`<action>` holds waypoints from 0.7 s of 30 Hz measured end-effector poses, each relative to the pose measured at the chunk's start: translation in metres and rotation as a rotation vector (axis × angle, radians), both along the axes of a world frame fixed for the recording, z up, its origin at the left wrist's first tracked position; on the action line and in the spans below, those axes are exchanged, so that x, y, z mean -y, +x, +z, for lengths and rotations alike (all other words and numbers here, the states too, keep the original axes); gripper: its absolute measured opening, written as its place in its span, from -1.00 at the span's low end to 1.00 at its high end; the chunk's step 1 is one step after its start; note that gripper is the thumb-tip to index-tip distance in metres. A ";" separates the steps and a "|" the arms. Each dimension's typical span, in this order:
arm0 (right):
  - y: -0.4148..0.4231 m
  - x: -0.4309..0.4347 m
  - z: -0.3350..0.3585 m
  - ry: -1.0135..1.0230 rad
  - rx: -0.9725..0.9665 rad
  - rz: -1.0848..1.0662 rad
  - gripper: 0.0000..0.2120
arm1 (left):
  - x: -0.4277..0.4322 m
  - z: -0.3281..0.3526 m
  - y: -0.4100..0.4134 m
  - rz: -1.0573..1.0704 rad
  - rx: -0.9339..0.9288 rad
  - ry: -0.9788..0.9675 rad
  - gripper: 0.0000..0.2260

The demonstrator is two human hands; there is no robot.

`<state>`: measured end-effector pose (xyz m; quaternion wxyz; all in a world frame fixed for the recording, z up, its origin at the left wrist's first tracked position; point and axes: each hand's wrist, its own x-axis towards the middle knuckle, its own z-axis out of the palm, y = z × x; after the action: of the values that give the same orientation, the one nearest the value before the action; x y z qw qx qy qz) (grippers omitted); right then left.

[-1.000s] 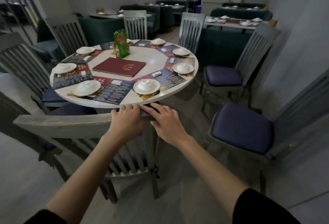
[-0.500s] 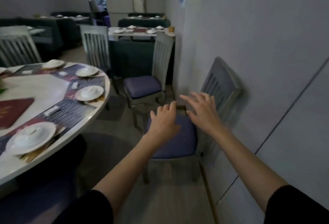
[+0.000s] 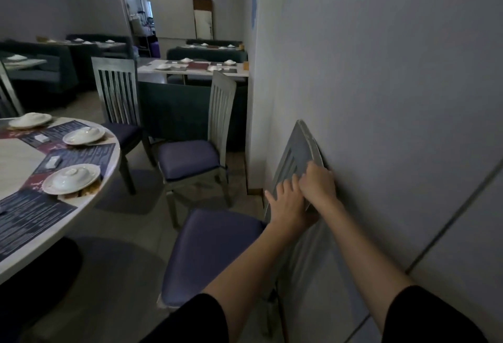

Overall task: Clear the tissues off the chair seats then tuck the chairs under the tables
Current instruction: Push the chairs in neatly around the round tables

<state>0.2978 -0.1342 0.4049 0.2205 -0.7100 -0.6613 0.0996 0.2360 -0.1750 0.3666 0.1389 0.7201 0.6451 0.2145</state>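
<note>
Near chair (image 3: 217,255): parked against the wall (image 3: 381,97) on the person's right. Backrest (image 3: 295,149) is touching or just beside the wall, can't tell which. Purple seat faces left, toward the round surface (image 3: 19,163). No tissue visible on this seat.

Key relation: the surface lies to the left of both grips, with open floor (image 3: 130,233) between seat front and rim. The chair's back-to-front axis points roughly at the surface, so tucking looks like a push leftward from the backrest, away from the wall.

Right grip (image 3: 317,184): fingers curled over the upper edge of the backrest on the wall side, clamped on it. It is the nearer one to the wall and looks like the one doing the holding.

Left grip (image 3: 285,206): fingers look straight, laid flat on the slats of the backrest's seat-facing side, thumb out. It touches but does not clamp. It sits just below and left of the right grip, and the two are touching.

Judgement: this is the tuck step, and the chair is not yet under the surface. Risks: chair legs dragging on the floor, and the seat front hitting the rim near the plate (image 3: 71,179). A second chair (image 3: 187,156) further along the wall also stands out from the surface.
</note>
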 end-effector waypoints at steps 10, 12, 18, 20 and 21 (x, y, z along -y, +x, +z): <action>-0.032 -0.048 0.019 -0.186 -0.021 -0.159 -0.51 | -0.025 -0.015 0.008 -0.130 -0.039 0.021 -0.40; -0.028 -0.052 0.017 -0.268 -0.011 -0.168 -0.47 | -0.034 -0.019 0.010 -0.148 0.033 0.012 -0.43; -0.012 -0.068 0.015 -0.240 -0.069 -0.123 -0.53 | -0.037 -0.012 0.020 -0.286 0.283 0.092 -0.57; -0.009 -0.069 0.014 -0.217 -0.070 -0.115 -0.55 | -0.042 -0.013 0.021 -0.283 0.374 0.157 -0.66; -0.008 -0.070 0.014 -0.197 -0.064 -0.106 -0.56 | -0.045 -0.017 0.020 -0.267 0.393 0.162 -0.66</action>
<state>0.2896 -0.0641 0.4186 0.1757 -0.7585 -0.6026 0.1750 0.2565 -0.1298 0.3498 0.2306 0.7523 0.4855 0.3811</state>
